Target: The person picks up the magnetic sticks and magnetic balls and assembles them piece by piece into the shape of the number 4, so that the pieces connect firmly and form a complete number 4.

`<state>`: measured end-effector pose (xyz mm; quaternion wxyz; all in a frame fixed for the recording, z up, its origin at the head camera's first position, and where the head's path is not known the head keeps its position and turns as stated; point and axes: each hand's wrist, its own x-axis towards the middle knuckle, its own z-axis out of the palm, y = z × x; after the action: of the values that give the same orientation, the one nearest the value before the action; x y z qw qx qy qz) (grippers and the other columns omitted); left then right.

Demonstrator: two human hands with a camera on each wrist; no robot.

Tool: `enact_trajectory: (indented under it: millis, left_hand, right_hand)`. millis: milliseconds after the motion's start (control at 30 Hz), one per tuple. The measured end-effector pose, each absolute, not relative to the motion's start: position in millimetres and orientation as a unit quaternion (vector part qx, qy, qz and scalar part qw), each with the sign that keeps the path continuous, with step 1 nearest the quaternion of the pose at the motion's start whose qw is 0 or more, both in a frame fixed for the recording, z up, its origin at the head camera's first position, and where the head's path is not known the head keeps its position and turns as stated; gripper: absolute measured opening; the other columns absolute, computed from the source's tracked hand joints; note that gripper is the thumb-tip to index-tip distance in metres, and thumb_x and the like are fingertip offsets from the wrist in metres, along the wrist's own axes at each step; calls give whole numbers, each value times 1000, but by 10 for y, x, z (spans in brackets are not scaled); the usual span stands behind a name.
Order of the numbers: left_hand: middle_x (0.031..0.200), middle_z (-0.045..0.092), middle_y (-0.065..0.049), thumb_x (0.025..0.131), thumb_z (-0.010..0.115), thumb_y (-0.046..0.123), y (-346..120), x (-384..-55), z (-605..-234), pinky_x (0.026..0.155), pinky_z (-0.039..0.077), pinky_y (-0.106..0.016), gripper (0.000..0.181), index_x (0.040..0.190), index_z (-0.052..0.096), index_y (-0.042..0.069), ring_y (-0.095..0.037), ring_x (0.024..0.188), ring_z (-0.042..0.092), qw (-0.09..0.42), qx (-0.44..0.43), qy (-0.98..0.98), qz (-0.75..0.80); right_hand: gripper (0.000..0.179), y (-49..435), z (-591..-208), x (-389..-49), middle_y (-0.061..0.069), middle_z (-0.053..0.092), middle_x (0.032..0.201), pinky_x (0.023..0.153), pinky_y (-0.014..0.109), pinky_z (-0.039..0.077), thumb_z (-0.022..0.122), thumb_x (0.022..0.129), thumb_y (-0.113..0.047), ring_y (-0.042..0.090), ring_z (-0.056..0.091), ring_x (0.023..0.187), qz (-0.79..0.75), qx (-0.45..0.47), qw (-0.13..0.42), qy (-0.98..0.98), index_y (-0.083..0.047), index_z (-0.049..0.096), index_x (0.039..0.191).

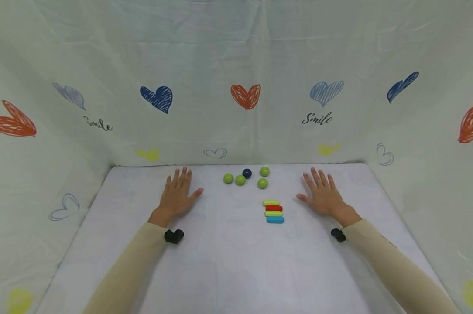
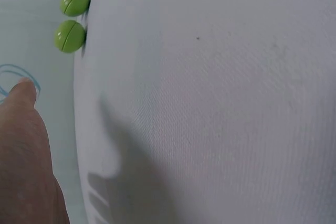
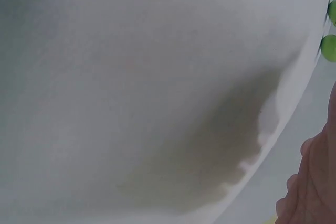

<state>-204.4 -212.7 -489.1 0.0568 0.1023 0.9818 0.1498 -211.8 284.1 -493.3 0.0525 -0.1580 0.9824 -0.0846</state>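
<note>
My left hand (image 1: 176, 198), fingers straight and thumb out to the side, is over the left part of the white table. Across from it, my right hand (image 1: 323, 196) has its fingers spread over the right part. Neither hand holds anything. Between them, near the back edge, are several green balls (image 1: 240, 180) and one dark blue ball (image 1: 247, 173). Closer in lies a column of short sticks: a yellow stick (image 1: 271, 203), a red stick (image 1: 273, 208), another yellow stick (image 1: 273, 213) and a blue stick (image 1: 275, 220). In the left wrist view, green balls (image 2: 70, 36) show a seam line.
The white table (image 1: 221, 270) ends at a pale curtain (image 1: 205, 56) printed with hearts and "Smile", which also hangs along both sides. A black wrist piece (image 1: 174, 236) sits at the left cuff, another black piece (image 1: 338, 235) at the right.
</note>
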Motion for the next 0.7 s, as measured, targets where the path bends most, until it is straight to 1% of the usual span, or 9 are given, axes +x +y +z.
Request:
enact_trajectory:
  millis: [133, 267, 400, 533, 700]
  left_hand:
    - [175, 0, -25, 109, 39, 60, -2072, -2030, -4864, 128, -8, -58, 92, 167, 6, -5, -44, 162, -6, 54, 104, 980, 159]
    - [176, -2, -22, 110, 40, 57, -2030, -2037, -4862, 128, -9, -56, 90, 167, 4, -3, -41, 162, -8, 62, 102, 982, 149]
    - [176, -3, -21, 110, 41, 55, -1983, -2035, -4844, 128, -9, -56, 89, 167, 4, -3, -41, 163, -8, 62, 102, 982, 149]
    - [176, -2, -21, 110, 43, 54, -1937, -2019, -4810, 128, -9, -56, 89, 167, 4, -3, -42, 162, -7, 62, 104, 981, 152]
    - [176, -1, -21, 110, 40, 58, -1886, -2032, -4820, 129, -8, -56, 91, 167, 5, -3, -42, 163, -6, 60, 110, 981, 150]
  right_hand:
    - [94, 2786, -4904, -2096, 30, 7, 173, 126, 65, -5, 52, 104, -62, 52, 3, 160, -82, -165, 50, 982, 0, 20, 167]
    - [92, 2735, -4890, -2096, 29, 6, 174, 127, 64, -4, 53, 104, -59, 50, 3, 160, -67, -171, 53, 982, -1, 18, 167]
    - [91, 2687, -4892, -2104, 28, 3, 175, 127, 64, -6, 56, 104, -54, 49, 1, 161, -57, -174, 60, 981, -2, 16, 168]
    - [90, 2651, -4896, -2102, 28, 3, 174, 127, 63, -7, 56, 105, -52, 49, 1, 160, -60, -177, 57, 981, -1, 16, 168]
    - [90, 2608, -4898, -2093, 28, 5, 174, 127, 63, -4, 57, 104, -51, 50, 3, 160, -59, -184, 47, 980, -1, 18, 168]
